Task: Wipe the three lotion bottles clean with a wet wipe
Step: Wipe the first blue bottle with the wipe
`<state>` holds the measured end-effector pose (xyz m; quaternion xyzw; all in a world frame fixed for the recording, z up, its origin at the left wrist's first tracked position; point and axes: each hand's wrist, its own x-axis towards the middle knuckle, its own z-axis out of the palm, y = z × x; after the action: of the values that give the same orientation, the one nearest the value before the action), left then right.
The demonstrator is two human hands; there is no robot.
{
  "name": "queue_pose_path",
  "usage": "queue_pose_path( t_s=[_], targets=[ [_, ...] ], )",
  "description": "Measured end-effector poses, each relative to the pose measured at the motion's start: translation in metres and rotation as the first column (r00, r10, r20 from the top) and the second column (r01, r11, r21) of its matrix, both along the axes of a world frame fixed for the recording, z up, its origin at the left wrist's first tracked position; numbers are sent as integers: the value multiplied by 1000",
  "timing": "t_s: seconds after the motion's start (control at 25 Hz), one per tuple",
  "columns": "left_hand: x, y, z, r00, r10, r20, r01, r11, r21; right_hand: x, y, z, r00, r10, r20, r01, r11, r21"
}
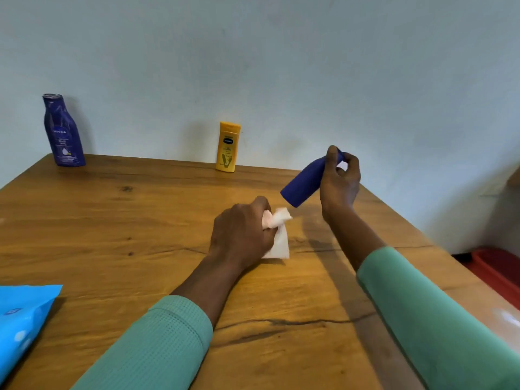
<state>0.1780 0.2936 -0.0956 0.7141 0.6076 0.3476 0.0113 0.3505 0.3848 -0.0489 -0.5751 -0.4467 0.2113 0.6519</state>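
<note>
My right hand [339,182] grips a small plain blue bottle [304,182] by its cap end, tilted in the air with its base pointing down-left. Just below it, my left hand [242,235] is closed on a bunched white wet wipe [278,235] that hangs down to the wooden table [112,235]. The wipe and the held bottle are a little apart. A tall dark blue lotion bottle [63,132] stands upright at the far left by the wall. A yellow lotion bottle [228,147] stands upright at the table's far edge, centre.
A bright blue wet-wipe packet [22,319] lies at the table's near left corner. A pale wall rises right behind the table. A red container [495,270] sits on the floor past the table's right edge.
</note>
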Motion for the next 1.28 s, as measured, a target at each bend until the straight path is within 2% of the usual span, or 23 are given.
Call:
queue_pose_path(
  t_s=[0.08, 0.24, 0.4, 0.68, 0.84, 1.04, 1.16, 1.28],
  targets=[
    [3, 10, 2, 994, -19, -111, 20, 1000, 11, 19, 41, 14, 981, 11, 193, -3, 999, -41],
    [3, 31, 0, 998, 11, -54, -9, 999, 43, 58, 112, 37, 921, -43, 388, 89, 991, -101],
    [6, 47, -6, 996, 27, -83, -25, 999, 23, 76, 162, 37, 931, -82, 357, 135, 983, -127],
    [8, 55, -9, 998, 12, -61, -12, 1000, -2, 85, 200, 9, 908, -43, 417, 134, 973, -190],
    [5, 57, -11, 998, 8, -61, -9, 1000, -19, 88, 204, -5, 912, 10, 409, 106, 960, -259],
    [7, 59, -10, 997, 0, -75, -2, 1000, -24, 90, 200, -11, 906, 33, 422, 91, 958, -271],
    [7, 59, -11, 998, 0, -69, -2, 1000, -28, 94, 194, -12, 924, 41, 380, 78, 953, -292],
    [7, 60, -12, 999, 1, -53, -3, 1000, -27, 87, 175, -14, 938, -12, 348, 118, 951, -286]
  ],
)
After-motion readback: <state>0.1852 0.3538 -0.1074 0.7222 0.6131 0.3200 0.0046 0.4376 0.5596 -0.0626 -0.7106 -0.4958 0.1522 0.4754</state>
